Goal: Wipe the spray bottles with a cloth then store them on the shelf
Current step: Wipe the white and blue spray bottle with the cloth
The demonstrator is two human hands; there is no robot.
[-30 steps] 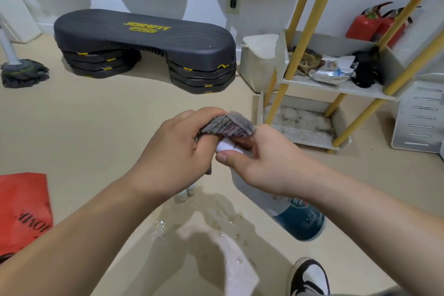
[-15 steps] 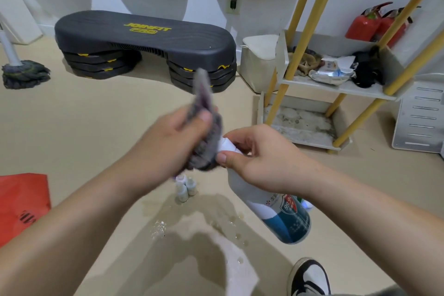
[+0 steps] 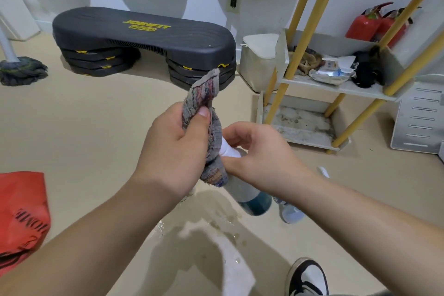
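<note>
My left hand [image 3: 176, 149] grips a grey striped cloth [image 3: 206, 113] that stands up above my thumb and hangs down against the bottle's neck. My right hand [image 3: 259, 154] holds a white and teal spray bottle [image 3: 249, 197] near its top, tilted with the base toward me. The bottle's head is hidden by my fingers and the cloth. Another bottle [image 3: 292, 214] lies on the floor just right of the held one. Small white bottles [image 3: 189, 193] peek out below my left wrist. The white shelf with yellow legs [image 3: 341, 89] stands at the right.
A wet patch [image 3: 216, 230] spreads on the beige floor below my hands. A dark step platform [image 3: 144, 38] sits behind, a mop [image 3: 21, 69] at far left, a red bag [image 3: 21, 211] at left. Fire extinguishers [image 3: 370, 24] and clutter fill the shelf. My shoe [image 3: 307, 276] is bottom right.
The cloth moved off the bottle's top and now stands upright in my left hand, pressed at the neck. The bottle tilted so its base swung closer under my right hand.
</note>
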